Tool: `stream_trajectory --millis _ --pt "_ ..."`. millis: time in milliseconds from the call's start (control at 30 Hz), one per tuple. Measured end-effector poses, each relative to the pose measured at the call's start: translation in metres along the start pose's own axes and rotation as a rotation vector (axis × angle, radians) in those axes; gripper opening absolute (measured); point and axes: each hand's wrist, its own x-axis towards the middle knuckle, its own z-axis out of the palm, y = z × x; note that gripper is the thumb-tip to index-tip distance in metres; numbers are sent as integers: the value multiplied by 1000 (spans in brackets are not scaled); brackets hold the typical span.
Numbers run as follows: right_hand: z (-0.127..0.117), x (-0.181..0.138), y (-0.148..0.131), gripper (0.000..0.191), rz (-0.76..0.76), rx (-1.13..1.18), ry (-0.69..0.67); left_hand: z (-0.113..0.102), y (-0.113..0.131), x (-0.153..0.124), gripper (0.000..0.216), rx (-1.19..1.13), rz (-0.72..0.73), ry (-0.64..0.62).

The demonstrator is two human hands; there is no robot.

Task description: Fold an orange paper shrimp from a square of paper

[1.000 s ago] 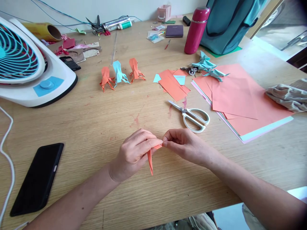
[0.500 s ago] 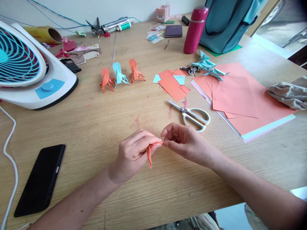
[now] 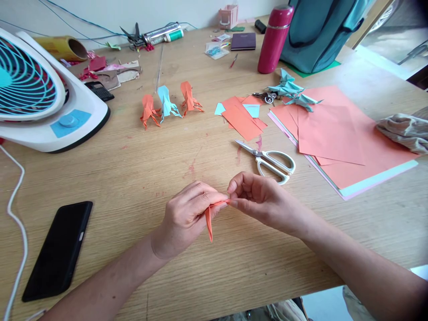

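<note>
Between my hands is a small folded piece of orange paper [image 3: 209,223], with one narrow strip pointing down toward the table. My left hand [image 3: 190,214] is closed on it, thumb below and fingers on top, hiding most of the fold. At its right end my right hand [image 3: 261,196] pinches the tip between thumb and forefinger, the other fingers curled. White-handled scissors [image 3: 267,160] lie just beyond my right hand. Farther off stand two orange folded paper figures [image 3: 149,111] [image 3: 190,97] and a blue one [image 3: 167,102], each with thin legs.
Orange paper strips [image 3: 242,118] lie beyond the scissors. To the right is a stack of coloured sheets [image 3: 334,133], with blue folded figures [image 3: 290,87] and keys [image 3: 267,96] at its far corner. A phone [image 3: 58,249], a fan [image 3: 76,107], a pink bottle [image 3: 274,40] and a teal bag [image 3: 317,35] surround the area.
Both hands keep their hold on the orange paper and have barely moved. The view has shifted very slightly.
</note>
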Motion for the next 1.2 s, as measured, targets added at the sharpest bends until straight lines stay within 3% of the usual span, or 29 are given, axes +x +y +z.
stream_trajectory --millis 167,367,633,867,1033,1200 --pt "2 -5 -5 3 -119 -306 128 -1 2 0 13 32 -28 32" --pt "5 -7 -3 8 -261 -351 165 0 3 1 8 -36 -77 57" --pt "-1 -5 -1 14 -498 -604 93 -2 7 7 6 -241 -386 -1" --pt "-3 -6 2 14 -742 -939 143 -3 9 11 15 -380 -562 -43" --pt "-3 -7 2 18 -832 -1009 172 -5 11 12 14 -406 -558 -61" --pt "-4 -8 0 18 -908 -1016 198 -4 14 11 5 -445 -432 -26"
